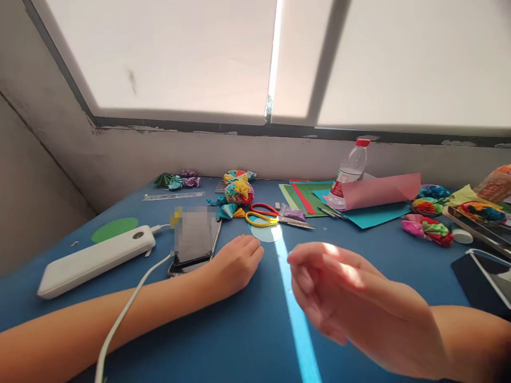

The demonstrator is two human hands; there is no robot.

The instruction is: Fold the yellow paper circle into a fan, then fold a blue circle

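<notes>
Blue table (239,340) bears left hand (235,266) curled, right hand (339,292) lifted.

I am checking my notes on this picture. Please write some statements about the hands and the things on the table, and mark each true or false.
1. The left hand rests on the blue table. True.
2. The right hand holds the scissors. False: it holds nothing visible; the scissors lie on the table.
3. The bottle has a red cap. True.
4. The power bank is black. False: it is white.
</notes>
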